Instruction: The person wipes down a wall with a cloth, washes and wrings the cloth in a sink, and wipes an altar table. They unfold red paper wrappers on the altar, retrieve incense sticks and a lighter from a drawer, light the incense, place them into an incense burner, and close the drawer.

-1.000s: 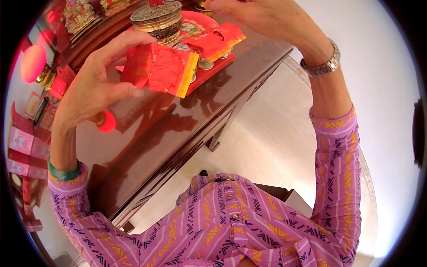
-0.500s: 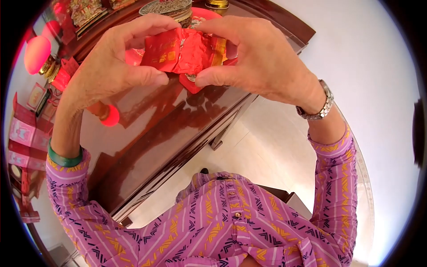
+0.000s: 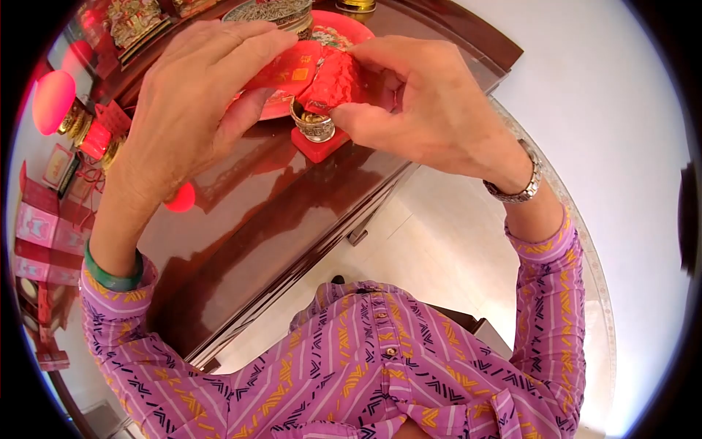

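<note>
My left hand (image 3: pixel 197 102) holds a flat red packet with gold print (image 3: pixel 291 67), fingers over its top and thumb below. Pinched in my right hand (image 3: pixel 431 102) is a crinkled, shiny red packet (image 3: pixel 333 80). The two red pieces meet between my hands; whether they are joined, I cannot tell. Just beneath them a silver boat-shaped ornament (image 3: pixel 316 129) with gold bits inside stands on a red base (image 3: pixel 319 148). Behind the packets lies a round red plate (image 3: pixel 358 28), partly covered by my hands.
A dark glossy wooden table (image 3: pixel 248 197) runs diagonally below my hands. An ornate bowl (image 3: pixel 270 13) and a gold vessel (image 3: pixel 356 6) stand at the back. Left are a glowing red lamp (image 3: pixel 55 101), gilded figures (image 3: pixel 135 25) and pink boxes (image 3: pixel 38 219).
My left hand has tilted the flat packet and brought its fingers further over it. My right hand has shifted slightly down and left. The silver ornament and more of the plate now show.
</note>
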Action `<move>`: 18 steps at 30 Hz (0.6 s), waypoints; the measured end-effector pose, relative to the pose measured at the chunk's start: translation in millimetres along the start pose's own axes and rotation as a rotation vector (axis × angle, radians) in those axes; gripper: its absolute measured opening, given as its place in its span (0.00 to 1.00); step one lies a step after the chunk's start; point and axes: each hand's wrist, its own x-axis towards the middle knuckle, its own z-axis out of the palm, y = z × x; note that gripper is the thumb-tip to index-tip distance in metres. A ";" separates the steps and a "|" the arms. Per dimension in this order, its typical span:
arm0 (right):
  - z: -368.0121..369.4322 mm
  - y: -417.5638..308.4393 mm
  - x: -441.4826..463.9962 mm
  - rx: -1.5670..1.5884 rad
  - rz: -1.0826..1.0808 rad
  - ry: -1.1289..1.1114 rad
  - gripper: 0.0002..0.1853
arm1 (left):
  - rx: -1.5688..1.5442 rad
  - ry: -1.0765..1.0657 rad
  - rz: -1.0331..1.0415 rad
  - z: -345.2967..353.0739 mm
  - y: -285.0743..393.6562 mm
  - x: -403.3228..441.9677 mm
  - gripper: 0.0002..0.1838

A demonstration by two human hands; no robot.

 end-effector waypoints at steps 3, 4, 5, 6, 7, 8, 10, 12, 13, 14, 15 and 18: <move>-5.7 -2.4 -1.6 0.066 0.082 -0.126 0.19 | 0.225 0.124 0.172 0.5 0.3 3.2 0.24; -6.4 -4.1 -1.9 0.066 0.082 -0.126 0.19 | 0.242 0.172 0.183 2.7 -0.4 3.6 0.18; -6.9 -5.8 -2.1 0.114 0.129 -0.153 0.19 | 0.260 0.220 0.193 4.8 -1.3 3.9 0.12; -7.9 -9.0 -1.6 0.162 0.175 -0.179 0.19 | 0.261 0.221 0.194 5.1 -1.4 3.6 0.12; -9.9 -10.0 0.5 0.164 0.176 -0.179 0.19 | 0.270 0.232 0.177 6.9 -1.7 3.7 0.11; -13.0 -10.3 2.5 0.132 0.197 -0.199 0.18 | 0.278 0.242 0.159 8.5 -1.3 3.6 0.11; -14.1 -6.2 4.3 0.103 0.217 -0.223 0.17 | 0.292 0.240 0.154 9.5 -2.3 5.3 0.11; -12.5 -1.8 4.4 0.157 0.121 -0.150 0.16 | 0.306 0.243 0.151 7.6 -4.9 8.0 0.11; -13.5 -5.2 7.1 0.159 0.120 -0.154 0.16 | 0.285 0.218 0.148 4.5 -7.1 9.4 0.14; -15.0 -11.2 9.6 0.130 0.225 -0.150 0.17 | 0.263 0.193 0.147 2.4 -8.0 10.1 0.17; -17.1 -16.1 12.3 0.099 0.330 -0.146 0.17 | 0.262 0.192 0.147 0.9 -5.4 12.7 0.17; -24.7 -13.7 23.2 0.151 0.239 -0.286 0.15 | 0.293 0.294 0.176 -1.7 6.4 20.2 0.18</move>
